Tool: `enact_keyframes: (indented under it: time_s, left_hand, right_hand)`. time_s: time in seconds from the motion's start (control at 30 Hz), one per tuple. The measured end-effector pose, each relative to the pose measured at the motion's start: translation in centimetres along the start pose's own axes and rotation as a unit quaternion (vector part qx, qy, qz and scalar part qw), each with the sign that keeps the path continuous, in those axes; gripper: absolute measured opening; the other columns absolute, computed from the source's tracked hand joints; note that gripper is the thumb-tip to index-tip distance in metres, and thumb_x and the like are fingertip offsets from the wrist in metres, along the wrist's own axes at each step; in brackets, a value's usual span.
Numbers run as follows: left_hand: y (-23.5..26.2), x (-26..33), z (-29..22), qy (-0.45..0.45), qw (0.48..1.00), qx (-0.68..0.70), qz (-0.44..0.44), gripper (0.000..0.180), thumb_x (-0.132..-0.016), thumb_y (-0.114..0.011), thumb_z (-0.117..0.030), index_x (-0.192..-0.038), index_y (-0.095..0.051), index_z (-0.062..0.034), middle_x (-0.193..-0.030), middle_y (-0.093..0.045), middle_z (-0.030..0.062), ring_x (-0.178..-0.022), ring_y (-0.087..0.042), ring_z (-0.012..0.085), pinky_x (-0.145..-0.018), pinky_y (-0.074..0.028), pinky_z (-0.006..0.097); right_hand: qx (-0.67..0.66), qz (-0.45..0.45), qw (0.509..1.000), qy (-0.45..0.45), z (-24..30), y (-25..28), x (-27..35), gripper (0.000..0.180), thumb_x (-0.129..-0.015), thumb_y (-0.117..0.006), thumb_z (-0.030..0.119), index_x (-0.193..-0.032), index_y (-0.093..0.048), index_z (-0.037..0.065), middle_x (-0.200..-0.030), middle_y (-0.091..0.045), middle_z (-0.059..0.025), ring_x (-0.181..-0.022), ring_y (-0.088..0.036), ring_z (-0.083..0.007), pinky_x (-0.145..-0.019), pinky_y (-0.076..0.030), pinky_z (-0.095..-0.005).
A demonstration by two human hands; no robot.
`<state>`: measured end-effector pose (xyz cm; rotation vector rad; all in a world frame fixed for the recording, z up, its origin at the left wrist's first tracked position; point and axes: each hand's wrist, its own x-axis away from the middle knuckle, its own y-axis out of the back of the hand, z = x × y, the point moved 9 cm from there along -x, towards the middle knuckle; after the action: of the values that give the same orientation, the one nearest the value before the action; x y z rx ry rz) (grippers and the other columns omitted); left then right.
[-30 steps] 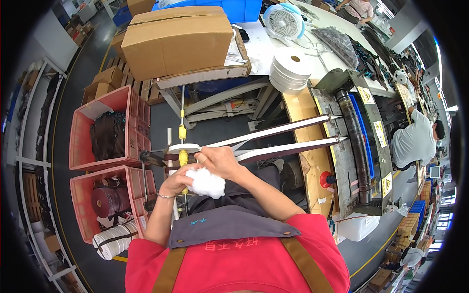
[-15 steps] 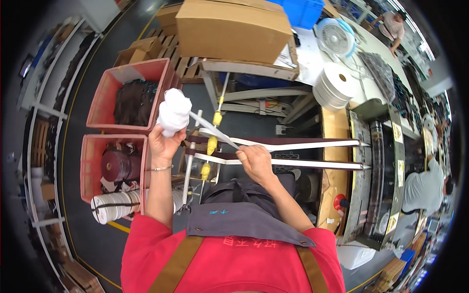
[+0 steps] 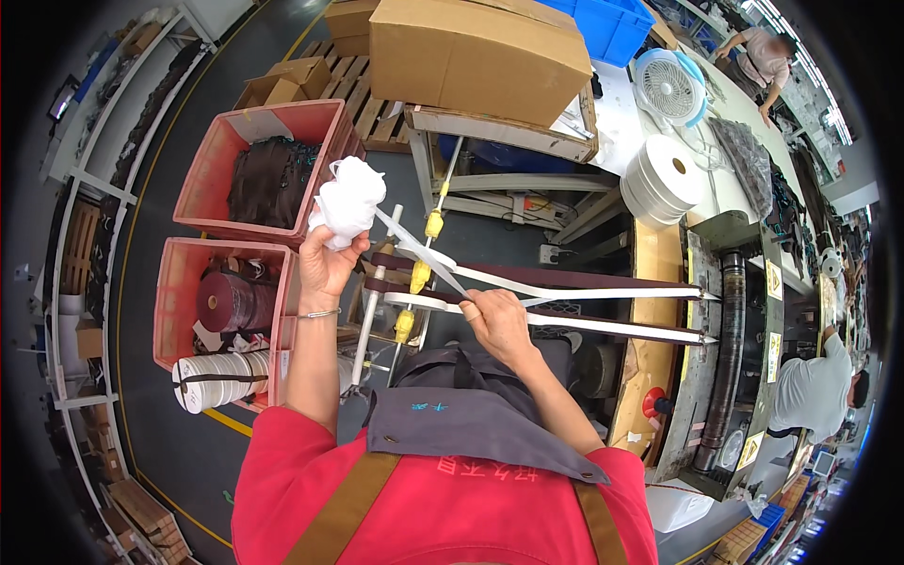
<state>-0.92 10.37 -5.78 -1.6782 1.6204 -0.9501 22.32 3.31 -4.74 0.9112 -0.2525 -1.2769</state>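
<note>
The left hand (image 3: 325, 268) is gripping a bunched white fabric wad (image 3: 348, 200), fingers curled round its lower end, holding it up beside the upper red crate (image 3: 221, 160) of dark material. A thin white strip (image 3: 419, 254) is running taut from the wad down to the right hand (image 3: 497, 320), which is pinching it closed between thumb and fingers, just above two long white-edged bands (image 3: 584, 306) that are stretching away toward the machine (image 3: 730, 348) on the right. The wad is looking soft, light and squashy; it seems likely to compress rather than slip, so the bundled base looks like the safest place to hold. The strip appears limp and thin, best nipped near its end. A second red crate (image 3: 179, 282) with a maroon roll (image 3: 235, 303) is sitting below.
</note>
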Motion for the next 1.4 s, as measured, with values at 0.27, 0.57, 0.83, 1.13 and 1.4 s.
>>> enact_keyframes:
  time_s: [0.27,0.57,0.83,1.13,1.4]
  left_hand:
    - [0.4,-0.1,-0.2,-0.026,0.998,-0.060,-0.024,0.049,-0.070,-0.056,-0.008,-0.116,-0.040,-0.0035,-0.102,-0.053,0.0125,-0.081,-0.055,0.0254,-0.061,-0.049,0.032]
    - [-1.1,3.1,10.6,0.225,0.790,-0.521,0.233,0.044,-0.062,-0.057,-0.005,-0.106,-0.051,0.0002,-0.093,-0.055,0.0052,-0.084,-0.052,0.0107,-0.070,-0.045,0.023]
    - [-3.1,5.2,11.8,0.292,0.940,0.043,0.173,0.063,-0.061,-0.059,-0.017,-0.120,-0.042,-0.0011,-0.101,-0.057,0.0145,-0.087,-0.059,0.0249,-0.051,-0.054,0.033]
    - [-1.8,1.2,4.4,-0.021,0.982,-0.183,-0.036,0.040,-0.071,-0.055,-0.010,-0.109,-0.043,-0.0052,-0.088,-0.056,0.0091,-0.072,-0.058,0.0187,-0.047,-0.049,0.027]
    - [-0.9,2.8,12.4,0.223,0.809,-0.511,0.186,0.037,-0.062,-0.053,-0.002,-0.099,-0.053,-0.0021,-0.079,-0.055,0.0051,-0.063,-0.055,0.0103,-0.049,-0.047,0.023]
  right_hand:
    - [-0.004,-0.001,1.000,0.018,0.7,-0.5,0.8,0.019,-0.081,-0.054,0.022,-0.078,-0.058,0.004,-0.065,-0.057,-0.0114,-0.062,-0.056,-0.0292,-0.060,-0.043,-0.0390]
    - [-0.090,-0.017,0.995,0.032,2.7,1.4,-2.0,0.030,-0.082,-0.054,0.022,-0.061,-0.048,0.003,-0.052,-0.049,-0.0125,-0.047,-0.050,-0.0303,-0.044,-0.038,-0.0356]
    - [-0.082,-0.005,0.996,-0.028,-0.6,0.8,-0.7,0.026,-0.085,-0.050,0.023,-0.069,-0.050,0.003,-0.057,-0.052,-0.0142,-0.054,-0.052,-0.0333,-0.048,-0.039,-0.0397]
    - [0.018,0.022,0.999,0.036,0.9,-0.5,0.5,0.026,-0.084,-0.049,0.026,-0.070,-0.051,0.005,-0.063,-0.056,-0.0117,-0.060,-0.055,-0.0299,-0.060,-0.042,-0.0407]
    - [-0.019,-0.040,0.993,0.106,2.8,0.8,-1.5,0.026,-0.081,-0.055,0.024,-0.065,-0.049,0.005,-0.052,-0.051,-0.0108,-0.047,-0.052,-0.0281,-0.044,-0.041,-0.0368]
